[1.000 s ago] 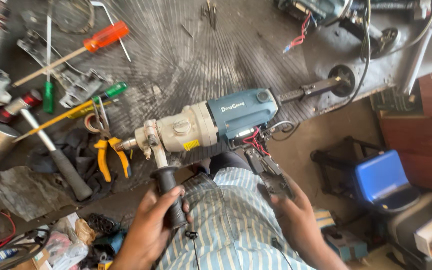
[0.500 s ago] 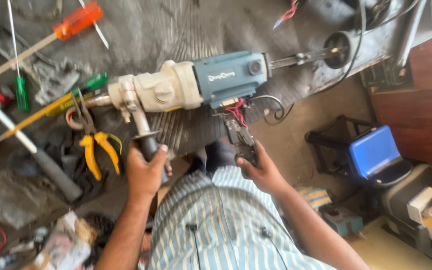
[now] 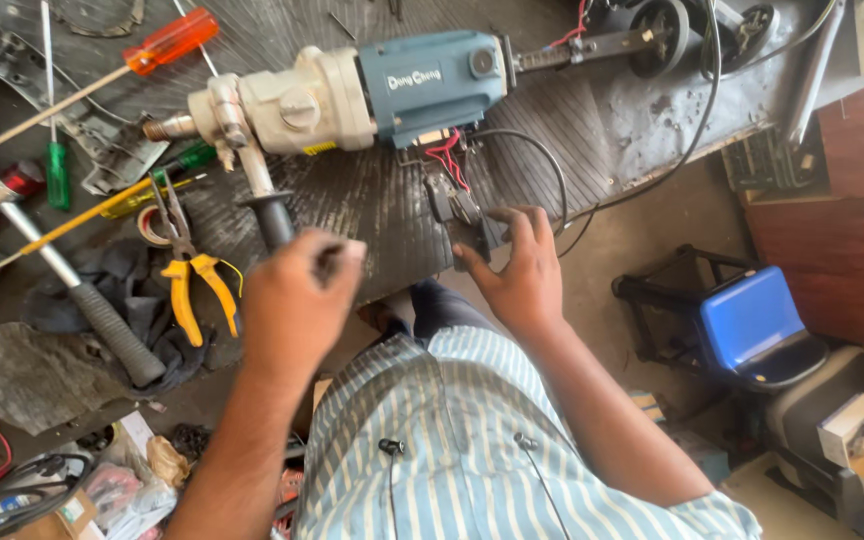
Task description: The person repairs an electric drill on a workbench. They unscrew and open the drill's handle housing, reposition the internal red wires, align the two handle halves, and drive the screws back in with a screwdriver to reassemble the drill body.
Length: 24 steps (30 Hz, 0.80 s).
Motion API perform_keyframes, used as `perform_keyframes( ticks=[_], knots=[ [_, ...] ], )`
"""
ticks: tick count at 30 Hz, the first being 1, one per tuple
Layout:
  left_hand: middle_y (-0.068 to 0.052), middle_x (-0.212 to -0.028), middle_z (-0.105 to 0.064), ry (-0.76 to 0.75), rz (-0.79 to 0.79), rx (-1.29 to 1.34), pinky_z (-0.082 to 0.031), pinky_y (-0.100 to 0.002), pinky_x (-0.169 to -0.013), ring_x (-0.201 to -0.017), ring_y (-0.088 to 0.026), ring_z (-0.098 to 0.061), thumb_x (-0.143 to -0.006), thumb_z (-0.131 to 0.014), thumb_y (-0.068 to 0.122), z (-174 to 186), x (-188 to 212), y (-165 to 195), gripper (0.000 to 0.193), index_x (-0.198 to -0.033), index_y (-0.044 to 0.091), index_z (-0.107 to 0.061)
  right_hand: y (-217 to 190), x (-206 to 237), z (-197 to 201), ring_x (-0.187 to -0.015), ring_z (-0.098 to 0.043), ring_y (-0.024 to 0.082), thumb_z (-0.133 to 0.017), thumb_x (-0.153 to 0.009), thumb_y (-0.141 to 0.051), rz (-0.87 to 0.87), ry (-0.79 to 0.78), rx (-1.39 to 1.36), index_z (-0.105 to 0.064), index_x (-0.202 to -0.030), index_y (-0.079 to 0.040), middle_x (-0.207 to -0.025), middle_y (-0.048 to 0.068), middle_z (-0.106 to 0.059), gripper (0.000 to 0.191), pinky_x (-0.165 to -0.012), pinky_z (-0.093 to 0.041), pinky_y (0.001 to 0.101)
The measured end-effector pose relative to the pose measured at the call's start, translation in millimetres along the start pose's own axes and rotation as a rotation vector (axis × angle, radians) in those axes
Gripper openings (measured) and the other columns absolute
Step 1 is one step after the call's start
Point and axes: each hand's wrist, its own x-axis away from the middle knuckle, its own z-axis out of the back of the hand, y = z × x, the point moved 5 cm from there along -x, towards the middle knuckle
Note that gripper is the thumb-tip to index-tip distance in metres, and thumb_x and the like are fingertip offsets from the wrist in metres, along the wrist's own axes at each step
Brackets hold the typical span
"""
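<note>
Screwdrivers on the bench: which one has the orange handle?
The long screwdriver lying slantwise at the top left; the short upright one beside it has a green handle.

We see the big drill (image 3: 352,95) lying on its side at twelve o'clock — cream gear housing, blue motor body. Its black side handle (image 3: 270,215) points toward six, and the opened switch block (image 3: 457,215) hangs on red wires — at one o'clock.
</note>
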Motion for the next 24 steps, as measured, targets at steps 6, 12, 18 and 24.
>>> perform_keyframes(
  ticks=[6, 12, 18, 24],
  knots=[
    [-0.011, -0.100, -0.076, -0.028, -0.110, 0.373, -0.058, -0.032, -0.072, -0.083, -0.019, -0.074, -0.090, -0.079, 0.027, -88.1, -35.1, 22.1, 0.044, -0.121, -0.001, -0.068, 6.3, -14.5, -1.6, -0.099, -0.064, 0.030, -0.084, -0.086, -0.022, 0.198, 0.117, 0.125, -0.075, -0.105, -0.008, -0.105, 0.009, -0.066, 0.026, -0.087, -0.051, 0.0417],
    [-0.009, -0.096, -0.079, 0.010, -0.020, 0.476, -0.058, -0.029, -0.076, -0.084, -0.015, -0.074, -0.093, -0.077, 0.022, -120.6, -68.8, 24.1, 0.034, -0.119, 0.000, -0.072, 26.9, -38.2, -4.1, -0.091, -0.064, 0.026, -0.085, -0.086, -0.020, 0.349, 0.024, 0.044, -0.074, -0.104, -0.009, -0.102, 0.005, -0.069, 0.024, -0.080, -0.048, 0.0397],
    [-0.006, -0.091, -0.078, 0.025, 0.105, 0.456, -0.057, -0.026, -0.072, -0.079, -0.010, -0.072, -0.091, -0.079, 0.019, -145.4, -86.9, 38.8, 0.031, -0.115, 0.000, -0.071, 52.2, -78.5, 4.4, -0.105, -0.064, 0.030, -0.087, -0.080, -0.024, 0.562, -0.017, -0.005, -0.074, -0.108, -0.011, -0.113, 0.005, -0.066, 0.034, -0.090, -0.050, 0.0428],
    [-0.005, -0.093, -0.074, 0.070, 0.177, 0.513, -0.057, -0.025, -0.070, -0.078, -0.009, -0.070, -0.092, -0.078, 0.015, -161.5, -95.1, 46.7, 0.028, -0.114, 0.000, -0.069, 76.0, -114.7, 3.0, -0.118, -0.064, 0.031, -0.089, -0.081, -0.027, 0.783, -0.147, -0.127, -0.073, -0.111, -0.009, -0.122, 0.008, -0.066, 0.039, -0.099, -0.052, 0.0463]
  ],
)
